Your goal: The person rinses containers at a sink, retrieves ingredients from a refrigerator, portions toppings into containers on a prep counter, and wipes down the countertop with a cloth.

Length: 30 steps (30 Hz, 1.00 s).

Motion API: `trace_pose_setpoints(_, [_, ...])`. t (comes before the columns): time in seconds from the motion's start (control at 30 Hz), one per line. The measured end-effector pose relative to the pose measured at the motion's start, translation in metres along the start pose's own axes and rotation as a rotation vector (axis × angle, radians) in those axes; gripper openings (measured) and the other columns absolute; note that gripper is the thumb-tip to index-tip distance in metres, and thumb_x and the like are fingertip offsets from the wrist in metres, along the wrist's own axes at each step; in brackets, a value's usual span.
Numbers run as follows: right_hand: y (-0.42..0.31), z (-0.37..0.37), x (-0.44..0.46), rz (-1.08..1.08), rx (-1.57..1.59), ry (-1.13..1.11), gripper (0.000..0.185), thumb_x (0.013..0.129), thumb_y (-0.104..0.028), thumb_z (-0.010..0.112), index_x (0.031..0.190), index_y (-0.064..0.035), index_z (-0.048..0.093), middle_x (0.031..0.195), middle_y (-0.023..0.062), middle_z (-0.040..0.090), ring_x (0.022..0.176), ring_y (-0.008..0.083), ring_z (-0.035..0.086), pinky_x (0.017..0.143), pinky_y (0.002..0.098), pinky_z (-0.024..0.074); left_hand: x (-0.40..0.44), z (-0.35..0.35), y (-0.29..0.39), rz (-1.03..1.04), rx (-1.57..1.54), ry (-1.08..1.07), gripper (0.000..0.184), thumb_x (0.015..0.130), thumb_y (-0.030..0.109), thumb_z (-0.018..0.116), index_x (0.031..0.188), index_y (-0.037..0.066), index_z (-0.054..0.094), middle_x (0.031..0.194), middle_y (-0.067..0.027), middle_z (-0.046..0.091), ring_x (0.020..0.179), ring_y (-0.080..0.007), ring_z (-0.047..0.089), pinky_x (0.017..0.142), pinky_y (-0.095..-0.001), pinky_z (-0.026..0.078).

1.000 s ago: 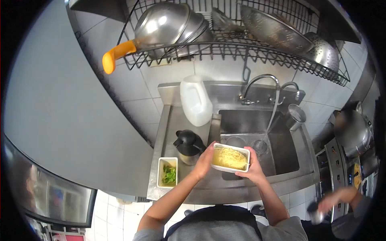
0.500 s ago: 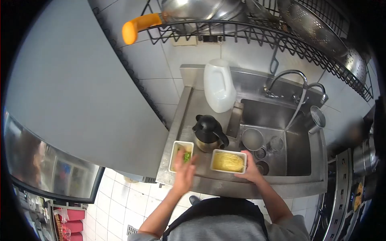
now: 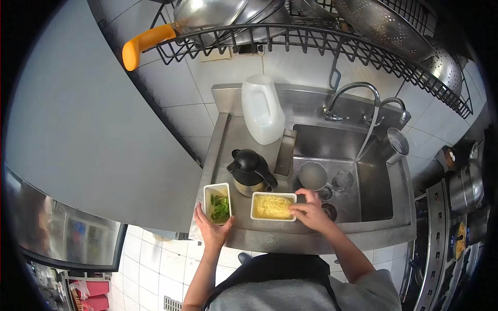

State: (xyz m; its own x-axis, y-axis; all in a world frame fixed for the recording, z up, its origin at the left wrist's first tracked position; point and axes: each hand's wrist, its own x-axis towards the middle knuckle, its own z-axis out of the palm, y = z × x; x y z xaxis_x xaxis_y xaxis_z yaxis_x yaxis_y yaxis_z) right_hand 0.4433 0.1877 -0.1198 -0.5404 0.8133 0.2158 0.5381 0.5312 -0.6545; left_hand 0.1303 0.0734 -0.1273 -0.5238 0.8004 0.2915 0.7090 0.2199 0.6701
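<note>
White and rectangular, a plastic tub with a pale interior (image 3: 216, 185) is holding green leaves (image 3: 220, 207) at the lower left of centre, standing near the left edge of the grey stainless-steel table (image 3: 259, 233). The left hand (image 3: 212, 230) is opening fairly wide around the tub's near end, fingers along one side and thumb at the other. Too hard a sideways push could be sending it over that edge; uneven pressure could be tilting it and spilling the leaves.

Just below the middle of the frame, a second white rectangular tub (image 3: 273, 219) is carrying fine yellow shreds (image 3: 273, 206). The right hand (image 3: 313, 212) is reaching its right end with fingers partly bent; whether they are gripping the rim or only touching it, the view cannot tell. Fingertips catching the shreds could be dragging some over the rim, and a shove toward the right could be bringing the tub to the steel sink (image 3: 376, 192), where water (image 3: 367, 139) is running from the tap.

Close behind both tubs, a black-topped metal flask (image 3: 249, 165) is standing with its handle toward the right hand. Lifting or turning the second tub carelessly could be knocking that handle, tipping the tall flask or jolting the tub.
</note>
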Motion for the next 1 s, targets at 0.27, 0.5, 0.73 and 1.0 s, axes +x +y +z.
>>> trace_pose_setpoints(0.27, [-0.041, -0.019, 0.034, -0.074, -0.206, -0.051, 0.019, 0.084, -0.032, 0.065, 0.085, -0.0159, 0.075, 0.143, 0.0081, 0.037, 0.136, 0.0341, 0.025, 0.108, 0.0540, 0.0191, 0.006, -0.004, 0.013, -0.072, 0.011, -0.082, 0.107, 0.060, 0.030, 0.085, 0.142, -0.001, 0.023, 0.131, -0.0278, 0.040, 0.118, -0.0427, 0.045, 0.098, -0.0454, 0.042])
trace_pose_setpoints(0.5, [-0.028, -0.014, 0.044, 0.031, -0.192, -0.244, 0.022, 0.086, -0.035, 0.062, 0.082, -0.0180, 0.076, 0.145, 0.0062, 0.038, 0.140, 0.0315, 0.022, 0.112, 0.0592, 0.0084, 0.012, -0.043, 0.030, -0.074, -0.264, -0.059, 0.102, 0.058, 0.017, 0.082, 0.141, -0.001, 0.026, 0.125, -0.0252, 0.049, 0.117, -0.0369, 0.051, 0.096, -0.0440, 0.045])
trace_pose_setpoints(0.73, [-0.033, -0.086, 0.047, -0.166, 0.580, -0.258, 0.094, 0.073, -0.030, 0.082, 0.148, -0.0153, 0.027, 0.151, 0.0110, 0.029, 0.139, 0.0302, 0.029, 0.106, 0.0494, 0.0350, 0.054, -0.119, 0.149, 0.258, -0.152, -0.675, 0.099, 0.057, 0.016, 0.082, 0.140, 0.004, 0.028, 0.127, -0.0210, 0.049, 0.119, -0.0360, 0.050, 0.099, -0.0404, 0.044])
trace_pose_setpoints(1.0, [0.008, -0.152, 0.019, -0.081, 0.700, -0.052, 0.110, 0.059, -0.011, 0.088, 0.148, -0.0094, 0.023, 0.140, 0.0088, 0.038, 0.130, 0.0213, 0.038, 0.108, 0.0355, 0.0333, 0.073, -0.018, 0.241, 0.639, -0.257, -0.867, 0.105, 0.058, 0.023, 0.085, 0.144, 0.012, 0.025, 0.146, -0.0181, 0.027, 0.135, -0.0355, 0.032, 0.108, -0.0423, 0.034])
